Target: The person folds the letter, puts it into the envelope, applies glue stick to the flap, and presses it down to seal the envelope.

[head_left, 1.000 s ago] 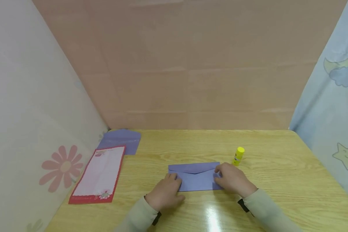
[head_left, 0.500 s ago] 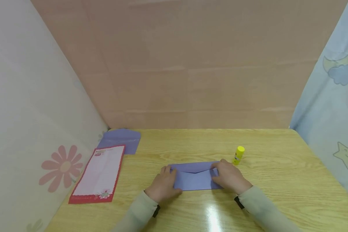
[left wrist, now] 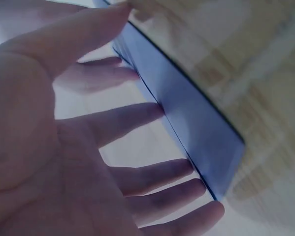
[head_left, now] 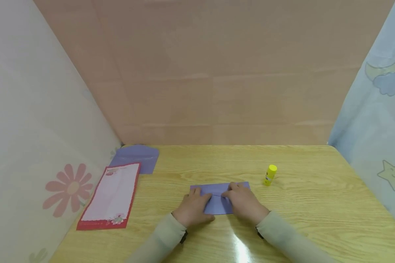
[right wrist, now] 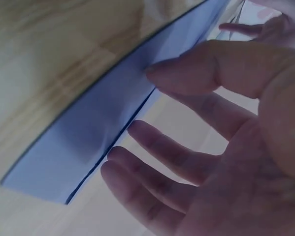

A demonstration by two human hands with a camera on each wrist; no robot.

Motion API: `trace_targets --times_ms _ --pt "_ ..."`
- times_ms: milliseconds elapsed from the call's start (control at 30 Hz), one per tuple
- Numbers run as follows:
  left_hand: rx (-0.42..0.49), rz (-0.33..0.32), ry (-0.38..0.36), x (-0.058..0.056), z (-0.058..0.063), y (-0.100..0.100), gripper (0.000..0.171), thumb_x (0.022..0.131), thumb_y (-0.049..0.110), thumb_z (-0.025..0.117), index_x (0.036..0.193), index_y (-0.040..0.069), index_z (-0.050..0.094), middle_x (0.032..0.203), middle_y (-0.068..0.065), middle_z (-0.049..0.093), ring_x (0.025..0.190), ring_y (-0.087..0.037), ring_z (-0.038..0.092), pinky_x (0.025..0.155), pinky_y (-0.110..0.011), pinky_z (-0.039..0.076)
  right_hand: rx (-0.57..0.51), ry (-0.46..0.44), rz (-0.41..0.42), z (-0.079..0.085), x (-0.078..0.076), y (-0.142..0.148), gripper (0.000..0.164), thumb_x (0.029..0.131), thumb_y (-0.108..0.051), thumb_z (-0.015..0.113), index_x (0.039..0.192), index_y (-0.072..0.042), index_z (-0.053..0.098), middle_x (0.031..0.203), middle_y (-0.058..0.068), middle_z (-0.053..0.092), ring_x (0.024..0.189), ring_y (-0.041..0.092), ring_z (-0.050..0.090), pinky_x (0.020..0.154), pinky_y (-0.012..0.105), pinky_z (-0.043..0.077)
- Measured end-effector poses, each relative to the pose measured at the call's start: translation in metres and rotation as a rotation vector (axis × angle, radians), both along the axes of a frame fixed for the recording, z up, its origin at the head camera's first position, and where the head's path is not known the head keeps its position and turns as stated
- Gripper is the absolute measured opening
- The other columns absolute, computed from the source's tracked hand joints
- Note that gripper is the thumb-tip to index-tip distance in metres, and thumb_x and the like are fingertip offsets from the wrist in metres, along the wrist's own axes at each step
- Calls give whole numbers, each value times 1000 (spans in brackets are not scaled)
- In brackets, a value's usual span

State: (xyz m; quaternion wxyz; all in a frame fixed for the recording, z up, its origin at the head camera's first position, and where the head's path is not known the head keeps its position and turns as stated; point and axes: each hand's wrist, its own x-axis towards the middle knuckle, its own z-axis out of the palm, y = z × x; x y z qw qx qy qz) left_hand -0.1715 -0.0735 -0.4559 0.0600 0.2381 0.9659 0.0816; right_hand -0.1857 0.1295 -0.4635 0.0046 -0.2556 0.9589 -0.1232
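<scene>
A purple envelope lies on the table in front of me in the head view, its flap folded down over the body. My left hand rests over its left part; in the left wrist view those fairly straight fingers touch along the flap's edge. Over the right part is my right hand, its fingertips on the flap near the middle. From the right wrist, the thumb lies over the envelope body, and the other fingers, slightly bent, reach the flap edge. Neither hand grips the envelope.
A yellow glue stick stands upright beyond the right hand. To the left lies a red-bordered letter sheet, overlapping a second purple envelope with its flap open. Patterned side walls and a brown backdrop enclose the wooden table.
Both hands have moved inward along the envelope, the right hand farther, from its right end toward the middle of the flap. The envelope, glue stick and letter sheet stay about where they were.
</scene>
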Motion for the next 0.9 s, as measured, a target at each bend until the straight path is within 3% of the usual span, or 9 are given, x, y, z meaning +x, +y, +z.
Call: trace_targets --times_ms 167,400,533,733,900 --pt "-22 -15 -8 0 0 6 73 78 54 79 133 8 63 118 -17 56 113 -33 53 87 -50 50 38 29 21 -2 1 -7 33 80 3 73 109 -12 77 104 9 62 91 28 58 73 42 54" --pt "21 -16 -67 0 -1 4 76 78 56 78 142 19 58 142 -25 47 130 -38 46 96 -55 47 40 -8 -28 3 5 1 34 82 -6 73 114 -18 77 107 6 61 91 26 59 68 42 52" --pt "22 -4 -115 1 1 8 79 77 58 77 144 22 56 147 -27 42 135 -40 42 98 -59 45 24 -31 -39 5 6 7 36 82 -5 71 114 -20 77 108 6 60 89 25 57 65 41 51" --pt "-9 13 -171 -3 11 21 77 78 57 75 146 28 53 138 -28 46 127 -41 44 99 -58 44 11 -8 -27 7 0 7 38 80 -5 71 112 -25 78 105 6 60 88 27 55 64 40 51" --pt "-4 70 -135 -6 11 15 60 78 48 77 131 24 66 118 -14 57 108 -29 52 84 -51 45 41 -20 -39 8 0 6 40 78 -7 72 113 -27 78 103 5 60 86 25 52 62 39 49"
